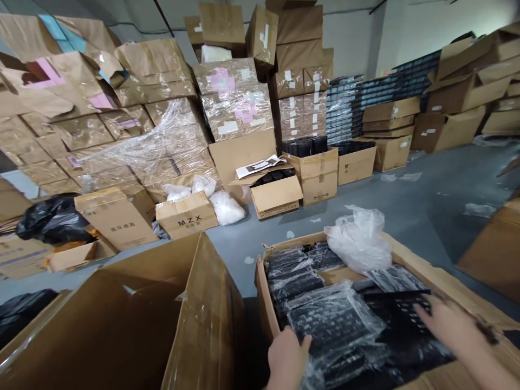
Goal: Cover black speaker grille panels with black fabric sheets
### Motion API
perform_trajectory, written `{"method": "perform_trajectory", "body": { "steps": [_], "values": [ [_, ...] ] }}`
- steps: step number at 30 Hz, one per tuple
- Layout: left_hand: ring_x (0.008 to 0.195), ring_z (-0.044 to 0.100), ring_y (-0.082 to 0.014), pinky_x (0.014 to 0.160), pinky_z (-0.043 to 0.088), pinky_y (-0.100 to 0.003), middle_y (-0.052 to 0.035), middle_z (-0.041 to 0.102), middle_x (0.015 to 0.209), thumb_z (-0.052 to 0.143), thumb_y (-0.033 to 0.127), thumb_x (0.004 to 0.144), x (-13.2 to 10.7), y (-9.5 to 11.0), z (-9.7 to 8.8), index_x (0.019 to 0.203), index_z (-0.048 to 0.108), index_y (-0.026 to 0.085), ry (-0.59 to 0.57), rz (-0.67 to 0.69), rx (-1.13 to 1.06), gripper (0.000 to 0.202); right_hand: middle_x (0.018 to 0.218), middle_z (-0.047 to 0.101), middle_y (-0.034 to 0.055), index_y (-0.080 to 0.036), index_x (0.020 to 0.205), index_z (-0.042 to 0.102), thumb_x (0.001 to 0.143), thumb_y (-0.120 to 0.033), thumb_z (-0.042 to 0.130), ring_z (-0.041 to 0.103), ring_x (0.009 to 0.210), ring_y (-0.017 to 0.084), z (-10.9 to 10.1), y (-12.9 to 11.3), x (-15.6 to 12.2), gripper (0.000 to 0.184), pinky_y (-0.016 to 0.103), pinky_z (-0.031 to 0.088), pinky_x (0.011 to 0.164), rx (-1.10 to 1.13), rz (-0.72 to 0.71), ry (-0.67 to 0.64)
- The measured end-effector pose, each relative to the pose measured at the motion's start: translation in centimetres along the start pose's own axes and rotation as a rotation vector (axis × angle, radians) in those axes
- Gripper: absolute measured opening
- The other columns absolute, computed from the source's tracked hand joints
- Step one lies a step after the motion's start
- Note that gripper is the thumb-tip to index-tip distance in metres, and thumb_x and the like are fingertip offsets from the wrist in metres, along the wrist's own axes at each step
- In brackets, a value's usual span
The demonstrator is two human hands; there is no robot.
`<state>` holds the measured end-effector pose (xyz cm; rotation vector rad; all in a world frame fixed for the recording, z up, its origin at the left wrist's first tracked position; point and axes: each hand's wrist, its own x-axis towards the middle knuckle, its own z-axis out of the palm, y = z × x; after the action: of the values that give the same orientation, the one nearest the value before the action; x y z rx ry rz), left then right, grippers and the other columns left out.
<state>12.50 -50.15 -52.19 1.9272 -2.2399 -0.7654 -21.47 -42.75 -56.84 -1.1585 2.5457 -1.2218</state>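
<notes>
In a low open carton (pixel 266 303) lie several flat black pieces in clear plastic. My left hand (pixel 286 355) is at the front left corner of a plastic-wrapped black panel (pixel 325 319), its thumb sticking out and its other fingers curled at the edge. On the right, my right hand (pixel 449 325) grips a bare-looking black panel (pixel 400 311) with small light marks by its right side. That hand is slightly blurred. More wrapped black pieces (pixel 288 271) fill the carton's left side. Crumpled clear plastic (pixel 359 238) rests on its far edge.
A tall open carton (pixel 211 309) stands just left. Behind are stacked, film-wrapped cartons (pixel 162 124), an MZX box (pixel 187 216), white bags (pixel 227 207) and cartons of black parts (pixel 312 173). Another carton (pixel 493 249) is at right. Plastic scraps (pixel 479 210) litter the grey floor (pixel 422 203).
</notes>
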Motion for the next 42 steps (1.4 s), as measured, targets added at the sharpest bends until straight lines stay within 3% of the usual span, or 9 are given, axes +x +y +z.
{"method": "perform_trajectory", "body": {
  "steps": [4,9,15,20,23,26,30,34,42],
  "values": [
    [0.08,0.058,-0.0323,0.067,0.04,-0.042,-0.0182,0.063,0.079,0.042,0.024,0.071,1.0,0.1,1.0,0.075,0.06,0.015,-0.051,0.061,0.006,0.021,0.066,0.065,0.0069,-0.02,0.077,0.062,0.059,-0.048,0.052,0.061,0.066,0.024,5.0,-4.6,-3.3,0.035,0.034,0.046,0.066,0.161,-0.057,-0.367],
    [0.074,0.055,-0.0214,0.067,0.039,-0.033,-0.0106,0.057,0.08,0.034,0.017,0.073,1.2,-0.9,1.3,0.07,0.054,0.017,0.023,0.171,-0.09,0.02,0.083,0.066,0.0109,-0.016,0.079,0.062,0.054,-0.043,0.057,0.057,0.085,0.029,8.0,-6.5,-4.8,0.037,0.037,0.041,0.078,0.272,0.05,-0.44],
    [0.048,0.032,-0.0083,0.048,0.025,-0.019,0.0062,0.028,0.049,0.041,0.021,0.067,0.9,0.2,0.8,0.05,0.033,0.018,0.222,0.253,-0.737,0.018,0.067,0.066,0.0044,-0.017,0.059,0.062,0.054,-0.042,0.059,0.058,0.076,0.024,6.3,-7.2,-4.5,0.026,0.03,0.043,0.071,0.527,0.211,-0.56],
    [0.043,0.033,-0.0074,0.045,0.026,-0.018,0.0083,0.034,0.048,0.047,0.019,0.057,2.4,1.8,0.4,0.068,0.044,0.019,0.288,0.052,-1.164,0.011,0.053,0.059,-0.0012,-0.019,0.068,0.058,0.06,-0.04,0.059,0.054,0.045,0.013,5.3,-8.3,-5.3,0.023,0.022,0.039,0.041,0.735,0.459,-0.657],
    [0.047,0.04,-0.0101,0.049,0.031,-0.019,0.0065,0.04,0.049,0.043,0.017,0.059,2.9,1.7,0.3,0.077,0.049,0.018,0.192,0.1,-1.048,0.019,0.056,0.06,-0.0025,-0.021,0.073,0.056,0.06,-0.033,0.062,0.057,0.051,0.012,4.4,-8.4,-5.3,0.018,0.019,0.041,0.042,0.883,0.536,-0.664],
    [0.053,0.039,-0.0115,0.054,0.03,-0.022,0.0035,0.038,0.05,0.039,0.015,0.061,2.6,1.4,0.2,0.051,0.044,0.018,0.259,0.18,-0.809,0.012,0.063,0.063,-0.002,-0.022,0.074,0.055,0.06,-0.03,0.063,0.06,0.06,0.015,3.5,-8.7,-5.2,0.019,0.021,0.044,0.045,0.999,0.57,-0.679],
    [0.058,0.04,-0.0136,0.058,0.027,-0.025,0.0001,0.044,0.056,0.039,0.015,0.064,2.1,1.7,-0.2,0.05,0.045,0.018,0.327,0.204,-0.562,0.015,0.068,0.066,0.0007,-0.019,0.08,0.057,0.064,-0.031,0.063,0.061,0.064,0.017,2.9,-9.8,-5.6,0.02,0.025,0.047,0.055,1.123,0.558,-0.789],
    [0.053,0.042,-0.0134,0.054,0.029,-0.023,0.0011,0.044,0.051,0.037,0.02,0.066,2.5,1.8,-0.2,0.051,0.046,0.018,0.365,0.132,-0.809,0.018,0.067,0.066,-0.0002,-0.019,0.085,0.057,0.065,-0.028,0.064,0.061,0.055,0.013,2.4,-10.2,-6.2,0.023,0.022,0.047,0.053,1.192,0.506,-0.873],
    [0.048,0.032,-0.0093,0.048,0.027,-0.02,0.0057,0.031,0.047,0.04,0.026,0.062,2.4,2.8,0.9,0.048,0.037,0.019,0.524,0.093,-1.095,0.015,0.065,0.067,0.0019,-0.018,0.076,0.053,0.062,-0.022,0.068,0.062,0.054,0.015,2.5,-9.5,-6.2,0.02,0.019,0.048,0.046,1.183,0.665,-0.747]
  ]
}}
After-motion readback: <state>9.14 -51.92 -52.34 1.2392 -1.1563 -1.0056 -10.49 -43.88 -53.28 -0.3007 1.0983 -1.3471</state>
